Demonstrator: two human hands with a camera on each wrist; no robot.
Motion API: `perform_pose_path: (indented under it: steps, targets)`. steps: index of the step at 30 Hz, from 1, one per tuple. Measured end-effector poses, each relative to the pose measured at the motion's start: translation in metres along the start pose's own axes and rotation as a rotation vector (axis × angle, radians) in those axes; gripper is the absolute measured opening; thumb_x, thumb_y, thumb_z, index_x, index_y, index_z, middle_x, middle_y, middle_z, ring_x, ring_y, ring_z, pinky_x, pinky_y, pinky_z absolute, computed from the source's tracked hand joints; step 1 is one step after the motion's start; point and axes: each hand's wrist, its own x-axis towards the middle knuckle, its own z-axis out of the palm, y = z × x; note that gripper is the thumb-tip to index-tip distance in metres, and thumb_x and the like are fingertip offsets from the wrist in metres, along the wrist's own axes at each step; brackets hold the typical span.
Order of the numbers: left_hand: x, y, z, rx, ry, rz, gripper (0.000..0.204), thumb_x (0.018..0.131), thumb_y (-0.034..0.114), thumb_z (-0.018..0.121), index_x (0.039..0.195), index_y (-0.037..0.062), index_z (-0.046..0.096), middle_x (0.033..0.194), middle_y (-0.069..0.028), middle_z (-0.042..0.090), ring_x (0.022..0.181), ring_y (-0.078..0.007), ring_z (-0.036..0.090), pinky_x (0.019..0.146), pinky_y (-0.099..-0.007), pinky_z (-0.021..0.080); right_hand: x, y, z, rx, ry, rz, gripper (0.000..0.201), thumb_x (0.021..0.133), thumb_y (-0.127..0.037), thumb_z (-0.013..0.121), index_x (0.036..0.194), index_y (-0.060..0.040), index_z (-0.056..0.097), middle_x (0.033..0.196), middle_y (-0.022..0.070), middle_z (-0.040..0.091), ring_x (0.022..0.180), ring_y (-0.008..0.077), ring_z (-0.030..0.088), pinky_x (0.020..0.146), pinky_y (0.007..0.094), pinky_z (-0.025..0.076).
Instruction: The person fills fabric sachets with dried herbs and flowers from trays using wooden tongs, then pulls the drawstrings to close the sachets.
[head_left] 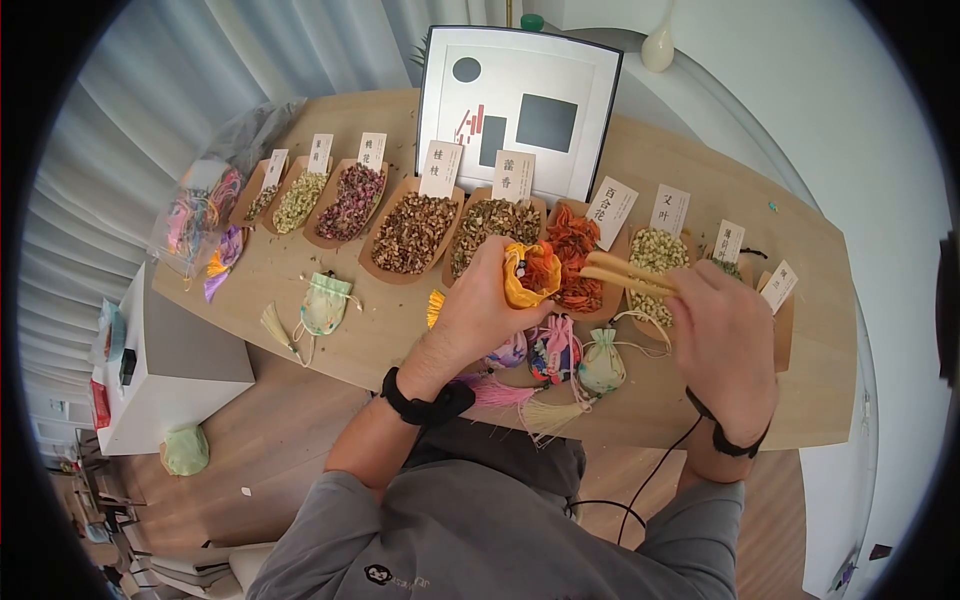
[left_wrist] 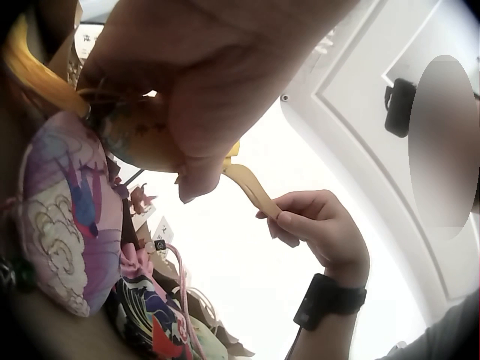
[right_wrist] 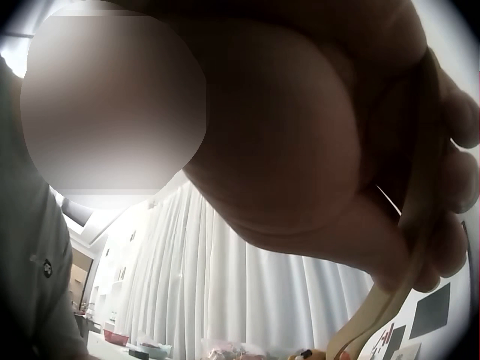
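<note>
In the head view the left hand (head_left: 482, 300) holds a yellow pouch (head_left: 530, 275) by its side, its mouth spread and orange-red dried petals inside. The right hand (head_left: 728, 340) pinches wooden tongs (head_left: 630, 275), whose tips are just right of the pouch, above the tray of orange dried flowers (head_left: 575, 240). In the left wrist view the tongs (left_wrist: 255, 191) reach the pouch's rim, and the left thumb lies against the pouch (left_wrist: 142, 142). The right wrist view shows fingers curled round the tongs (right_wrist: 424, 165).
Labelled trays of dried herbs (head_left: 408, 235) line the table (head_left: 400, 330). Filled pouches (head_left: 600, 365) with tassels lie in front of the hands, a green pouch (head_left: 325, 303) further left. Behind the trays stands a framed board (head_left: 520, 110); a plastic bag (head_left: 195, 215) sits at the left.
</note>
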Motion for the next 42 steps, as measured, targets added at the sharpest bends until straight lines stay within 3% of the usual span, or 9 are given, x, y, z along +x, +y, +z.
perform_pose_path:
  steps: [3, 5, 13, 20, 30, 38, 42]
  targets:
    - [0.001, 0.004, 0.001, -0.006, -0.01, 0.014, 0.073, 0.086, 0.023, 0.095, 0.138, 0.0009, 0.049, 0.123, -0.0214, 0.073, 0.119, -0.0362, 0.074, 0.1, -0.0458, 0.06, 0.003, 0.007, 0.005, -0.025, 0.059, 0.079, 0.008, 0.094, -0.006, 0.072, 0.1, -0.0028, 0.068, 0.092, 0.0156, 0.067, 0.085, 0.0425, 0.068, 0.07, 0.0527, 0.051]
    - [0.001, 0.008, 0.001, 0.018, -0.012, -0.004, 0.074, 0.086, 0.024, 0.095, 0.139, 0.0007, 0.048, 0.124, -0.0215, 0.073, 0.119, -0.0357, 0.074, 0.099, -0.0453, 0.06, 0.009, 0.004, 0.015, -0.047, 0.066, 0.052, 0.004, 0.091, -0.004, 0.068, 0.093, -0.0016, 0.067, 0.089, 0.0152, 0.065, 0.084, 0.0382, 0.071, 0.071, 0.048, 0.056]
    - [-0.004, 0.008, 0.002, 0.004, 0.012, 0.014, 0.078, 0.086, 0.024, 0.095, 0.142, -0.0003, 0.047, 0.122, -0.0218, 0.072, 0.117, -0.035, 0.075, 0.098, -0.0446, 0.06, 0.009, -0.009, 0.049, -0.03, 0.028, -0.121, 0.009, 0.083, -0.004, 0.067, 0.092, -0.0012, 0.067, 0.087, 0.0131, 0.064, 0.08, 0.0346, 0.072, 0.07, 0.0444, 0.058]
    - [-0.003, 0.003, 0.002, 0.031, 0.033, 0.004, 0.076, 0.086, 0.024, 0.095, 0.14, 0.0, 0.048, 0.121, -0.0218, 0.072, 0.114, -0.0335, 0.075, 0.096, -0.044, 0.06, 0.004, -0.008, 0.031, -0.035, 0.069, -0.1, 0.01, 0.081, -0.004, 0.068, 0.09, -0.0025, 0.065, 0.085, 0.0115, 0.062, 0.079, 0.0325, 0.071, 0.068, 0.0453, 0.056]
    - [-0.006, 0.008, 0.006, 0.009, -0.031, 0.065, 0.079, 0.083, 0.018, 0.097, 0.141, 0.0012, 0.047, 0.121, -0.0192, 0.069, 0.114, -0.0319, 0.074, 0.095, -0.042, 0.061, 0.006, -0.025, 0.059, -0.026, 0.038, -0.19, 0.012, 0.082, -0.007, 0.069, 0.093, -0.0032, 0.067, 0.087, 0.0101, 0.062, 0.081, 0.03, 0.071, 0.072, 0.043, 0.058]
    - [-0.006, 0.006, 0.001, 0.043, 0.03, 0.062, 0.078, 0.084, 0.018, 0.096, 0.142, 0.0001, 0.047, 0.122, -0.0214, 0.068, 0.114, -0.0329, 0.074, 0.097, -0.0431, 0.061, 0.003, -0.014, 0.027, -0.049, 0.06, -0.126, 0.011, 0.083, -0.008, 0.068, 0.093, -0.0033, 0.068, 0.088, 0.01, 0.063, 0.08, 0.0287, 0.071, 0.071, 0.0429, 0.056]
    - [-0.007, 0.008, 0.002, -0.004, 0.0, 0.066, 0.077, 0.085, 0.017, 0.096, 0.142, -0.0001, 0.047, 0.123, -0.0215, 0.068, 0.115, -0.0325, 0.074, 0.097, -0.0428, 0.061, 0.007, -0.017, 0.05, -0.047, 0.087, -0.185, 0.009, 0.083, -0.007, 0.068, 0.092, -0.0036, 0.068, 0.088, 0.0104, 0.063, 0.08, 0.0302, 0.07, 0.071, 0.0431, 0.057]
